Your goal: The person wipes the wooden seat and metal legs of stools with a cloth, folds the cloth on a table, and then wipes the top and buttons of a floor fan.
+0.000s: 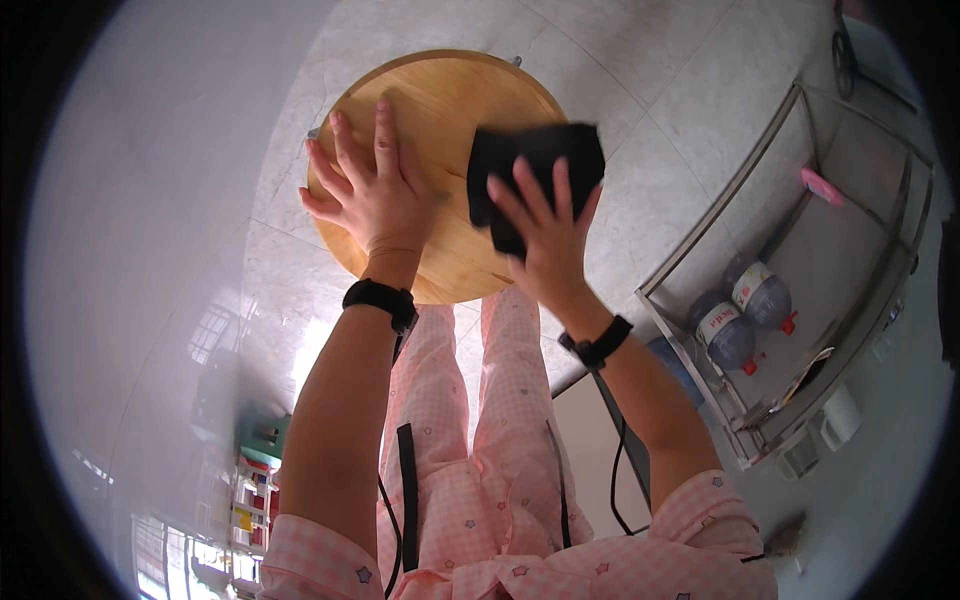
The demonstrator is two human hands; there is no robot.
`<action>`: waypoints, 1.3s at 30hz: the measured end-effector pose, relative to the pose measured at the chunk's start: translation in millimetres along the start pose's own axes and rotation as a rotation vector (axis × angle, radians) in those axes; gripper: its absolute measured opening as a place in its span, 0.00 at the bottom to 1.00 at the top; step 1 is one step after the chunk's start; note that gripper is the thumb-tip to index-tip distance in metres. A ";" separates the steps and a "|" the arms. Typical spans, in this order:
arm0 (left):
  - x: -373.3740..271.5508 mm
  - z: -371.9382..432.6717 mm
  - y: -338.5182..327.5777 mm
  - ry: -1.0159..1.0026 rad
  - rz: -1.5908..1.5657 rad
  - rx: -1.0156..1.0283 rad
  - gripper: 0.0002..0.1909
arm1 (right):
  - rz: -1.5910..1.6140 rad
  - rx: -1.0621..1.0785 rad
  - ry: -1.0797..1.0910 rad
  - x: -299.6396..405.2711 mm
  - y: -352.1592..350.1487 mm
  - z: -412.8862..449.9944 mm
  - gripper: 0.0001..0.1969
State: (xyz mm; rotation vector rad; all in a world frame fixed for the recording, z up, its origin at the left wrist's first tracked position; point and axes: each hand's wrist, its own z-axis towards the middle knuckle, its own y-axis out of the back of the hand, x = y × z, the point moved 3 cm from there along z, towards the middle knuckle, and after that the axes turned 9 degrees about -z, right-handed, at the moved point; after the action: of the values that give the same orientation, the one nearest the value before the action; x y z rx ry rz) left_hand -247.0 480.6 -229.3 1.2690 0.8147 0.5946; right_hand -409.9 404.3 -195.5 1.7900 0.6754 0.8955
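Note:
A round wooden stool top (450, 262) is in front of me, above the tiled floor. My left hand (382, 191) lies palm down on its left half, fingers spread and holding nothing. On the right part of the wood is a folded black cloth (536, 142), which reaches past the stool's right edge. My right hand (551, 232) rests over the cloth with its fingers spread, slightly blurred; its palm and the underside of the cloth are hidden. Black bands circle both wrists.
To the right stands a metal-framed rack (720, 202) with two large plastic bottles (726, 334) and a pink object (823, 187). A glass mug (799, 452) and a white mug (841, 416) are at the lower right. A smooth pale surface (165, 187) borders the left side.

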 end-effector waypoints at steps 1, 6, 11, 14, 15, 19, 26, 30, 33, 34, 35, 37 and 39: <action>-1.7 -0.7 0.0 -0.008 -0.008 0.007 0.23 | -0.045 -0.085 -0.047 -1.8 1.6 21.0 0.42; -7.6 2.6 4.4 -0.006 -0.051 0.008 0.23 | 0.015 -0.265 -0.081 -2.0 17.7 75.2 0.41; -6.7 2.6 3.9 0.026 -0.051 0.000 0.23 | 0.116 0.017 0.149 -3.1 12.6 5.3 0.40; -11.0 3.7 1.2 0.010 -0.048 -0.016 0.23 | 0.211 0.145 0.251 -12.7 -5.3 -69.7 0.38; -12.9 3.1 1.3 0.014 -0.054 -0.015 0.23 | 0.284 0.196 0.247 -20.7 -7.2 -88.5 0.35; -13.6 2.3 4.0 0.043 -0.012 0.002 0.23 | 0.502 0.008 -0.048 -68.5 10.7 -107.2 0.28; -8.0 2.9 -0.1 0.034 -0.030 0.009 0.24 | 1.151 -0.040 -0.701 -94.0 20.5 62.7 0.21; -2.9 2.8 6.4 0.032 -0.041 0.013 0.25 | 0.740 0.000 -0.417 -64.2 5.1 88.9 0.20; 1.0 18.4 7.9 -0.077 -0.090 0.047 0.24 | 0.920 -0.215 -0.444 -65.4 -20.7 45.7 0.16; 3.6 28.4 11.1 -0.235 -0.143 0.099 0.24 | 1.007 -0.203 -0.485 -58.2 -30.2 28.2 0.17; 3.2 37.0 12.4 -0.395 -0.206 0.153 0.24 | 1.080 -0.191 -0.595 -46.0 -33.6 7.4 0.16; -0.9 55.2 15.6 -0.498 -0.236 0.253 0.25 | 1.163 -0.071 -0.670 -30.6 -46.7 -33.7 0.15; -3.7 59.8 17.7 -0.620 -0.203 0.348 0.26 | 1.063 0.032 -0.719 -16.3 -38.6 -61.4 0.16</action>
State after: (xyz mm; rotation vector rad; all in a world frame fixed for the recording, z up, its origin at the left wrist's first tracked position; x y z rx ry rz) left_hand -200.3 446.4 -205.9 1.5482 0.5205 -0.1220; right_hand -471.3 437.5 -220.9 2.2896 -0.8044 0.7672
